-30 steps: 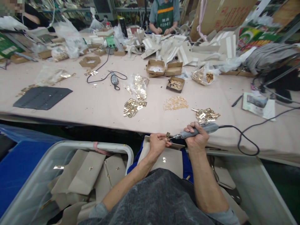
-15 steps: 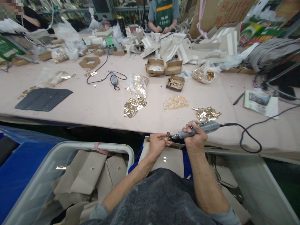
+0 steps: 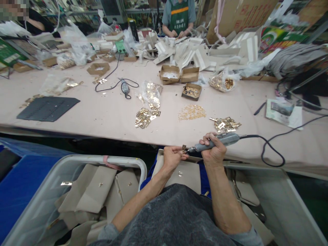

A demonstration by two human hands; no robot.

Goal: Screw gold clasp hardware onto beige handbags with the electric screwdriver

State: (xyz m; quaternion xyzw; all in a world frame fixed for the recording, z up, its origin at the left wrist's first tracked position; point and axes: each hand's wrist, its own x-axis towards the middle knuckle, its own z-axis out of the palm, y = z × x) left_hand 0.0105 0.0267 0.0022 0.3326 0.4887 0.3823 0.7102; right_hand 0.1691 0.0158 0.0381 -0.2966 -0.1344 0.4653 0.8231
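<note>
Clasp (image 3: 183,148) sits pinched between the fingers (image 3: 179,150) of the left hand (image 3: 172,158), held just above the beige panel (image 3: 184,176) on the person's lap, at the near edge of the desk (image 3: 102,116). The driver (image 3: 215,141) lies in the right hand (image 3: 214,150), whose fingers are wrapped fully around the grey body. Its long axis runs nearly level, right to left, and the bit tip meets the clasp from the right. The two hands are just beside each other; nothing stands between tip and clasp. The cord (image 3: 271,150) loops away to the right over the desk edge.

To the left, a bin (image 3: 123,160) holds more beige panels. Farther up the desk lie a pile of clasps (image 3: 225,124), a heap of screws (image 3: 192,112) and a second pile of brass parts (image 3: 146,117). At the far side, another person (image 3: 179,17) works among the boxes.
</note>
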